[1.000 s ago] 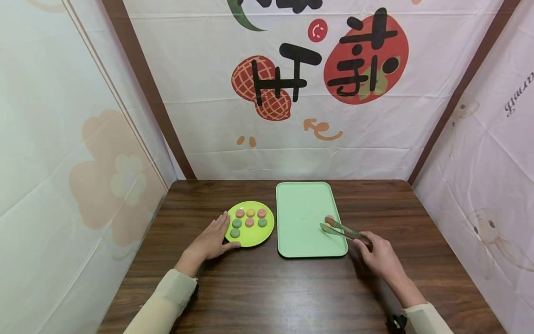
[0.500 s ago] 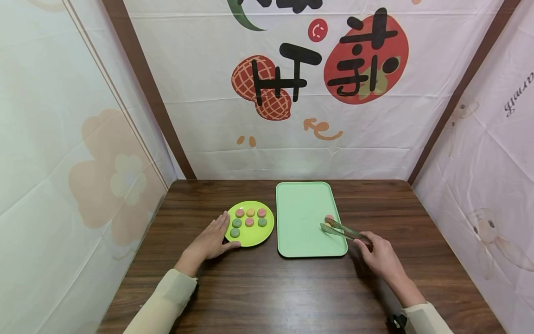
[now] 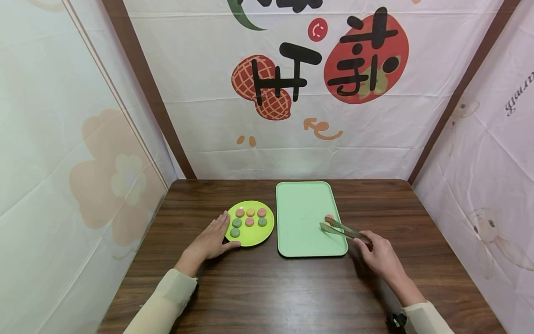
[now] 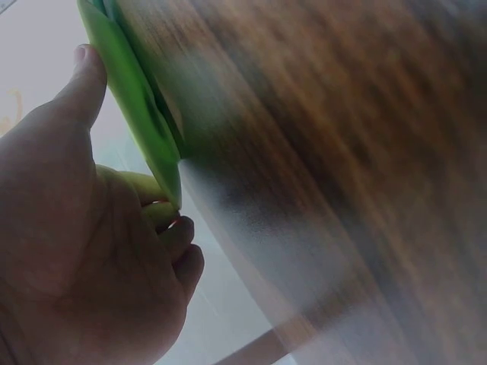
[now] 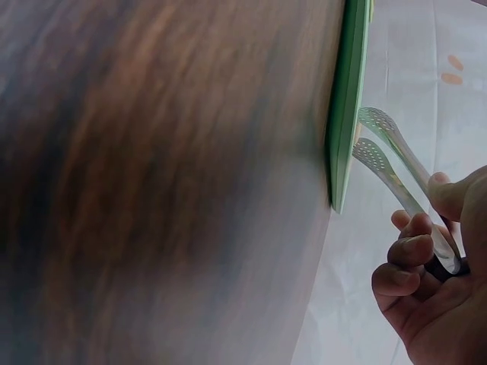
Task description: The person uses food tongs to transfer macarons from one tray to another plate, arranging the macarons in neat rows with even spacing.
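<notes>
My left hand (image 3: 213, 236) rests against the left side of a lime-green plate (image 3: 258, 239), fingers stretched along its rim and thumb at the near edge. On the plate sit several macarons, among them a yellow macaron (image 3: 250, 212) and a green macaron (image 3: 235, 232). My right hand (image 3: 379, 255) grips metal tongs (image 5: 403, 194) over the right part of a mint-green tray (image 3: 302, 208). The tongs' perforated tips stand apart around a yellow macaron (image 3: 327, 224), partly hidden by them. Just beyond it lies a pink macaron (image 3: 329, 216).
Plate and tray stand side by side on a dark wooden table (image 3: 267, 292), a narrow strip of wood between them. Printed cloth walls (image 3: 267, 162) rise behind the table and on both sides.
</notes>
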The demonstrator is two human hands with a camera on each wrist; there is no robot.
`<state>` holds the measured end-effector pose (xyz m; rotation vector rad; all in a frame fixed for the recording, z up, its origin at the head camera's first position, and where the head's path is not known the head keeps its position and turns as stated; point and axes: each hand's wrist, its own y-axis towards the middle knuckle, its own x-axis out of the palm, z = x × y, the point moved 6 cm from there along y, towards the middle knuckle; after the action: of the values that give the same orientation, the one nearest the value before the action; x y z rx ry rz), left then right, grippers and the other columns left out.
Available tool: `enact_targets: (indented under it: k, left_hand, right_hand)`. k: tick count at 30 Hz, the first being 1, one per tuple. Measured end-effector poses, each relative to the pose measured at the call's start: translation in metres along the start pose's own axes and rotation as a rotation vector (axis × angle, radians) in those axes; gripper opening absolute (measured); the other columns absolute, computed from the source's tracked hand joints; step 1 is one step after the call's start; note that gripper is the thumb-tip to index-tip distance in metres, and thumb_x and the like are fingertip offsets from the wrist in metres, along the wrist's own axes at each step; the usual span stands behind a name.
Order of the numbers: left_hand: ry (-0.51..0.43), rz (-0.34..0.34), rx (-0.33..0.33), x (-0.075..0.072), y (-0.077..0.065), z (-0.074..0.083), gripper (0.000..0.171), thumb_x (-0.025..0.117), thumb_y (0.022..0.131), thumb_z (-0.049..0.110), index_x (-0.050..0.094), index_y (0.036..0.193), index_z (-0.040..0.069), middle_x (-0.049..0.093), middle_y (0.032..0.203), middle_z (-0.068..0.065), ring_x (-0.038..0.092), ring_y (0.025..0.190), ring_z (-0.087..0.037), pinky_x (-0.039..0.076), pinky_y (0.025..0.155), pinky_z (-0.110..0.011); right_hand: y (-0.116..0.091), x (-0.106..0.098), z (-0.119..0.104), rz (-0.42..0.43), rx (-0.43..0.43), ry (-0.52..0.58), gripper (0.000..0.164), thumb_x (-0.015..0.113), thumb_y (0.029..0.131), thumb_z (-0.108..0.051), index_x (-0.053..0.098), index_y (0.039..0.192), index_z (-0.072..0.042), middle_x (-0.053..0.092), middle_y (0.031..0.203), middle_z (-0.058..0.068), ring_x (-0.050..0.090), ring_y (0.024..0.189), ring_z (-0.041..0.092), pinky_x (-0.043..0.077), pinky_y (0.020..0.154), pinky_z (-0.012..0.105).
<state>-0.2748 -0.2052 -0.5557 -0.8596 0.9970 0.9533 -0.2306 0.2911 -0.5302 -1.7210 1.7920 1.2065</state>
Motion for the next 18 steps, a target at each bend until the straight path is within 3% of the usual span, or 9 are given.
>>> enact_targets:
  k: [8, 18]
  left_hand:
    - [0.0, -0.001, 0.007, -0.002, 0.0, 0.001, 0.107, 0.062, 0.104, 0.062, 0.014, 0.168, -0.009, 0.01, 0.177, -0.029, 0.015, 0.164, -0.042, 0.017, 0.134, -0.056]
    - [0.001, -0.011, 0.002, -0.001, 0.0, 0.0, 0.108, 0.062, 0.104, 0.063, 0.013, 0.168, -0.008, 0.009, 0.177, -0.028, 0.014, 0.164, -0.042, 0.016, 0.134, -0.055]
  right_hand:
    - [0.003, 0.003, -0.006, 0.034, -0.053, -0.006, 0.023, 0.079, 0.1, -0.014, 0.074, 0.116, 0.002, 0.065, 0.081, 0.001, 0.05, 0.065, 0.01, 0.045, 0.058, 0.027]
    - [0.007, 0.013, -0.013, 0.002, -0.064, 0.04, 0.024, 0.077, 0.102, -0.014, 0.074, 0.119, 0.002, 0.07, 0.088, 0.003, 0.055, 0.068, 0.01, 0.049, 0.06, 0.029]
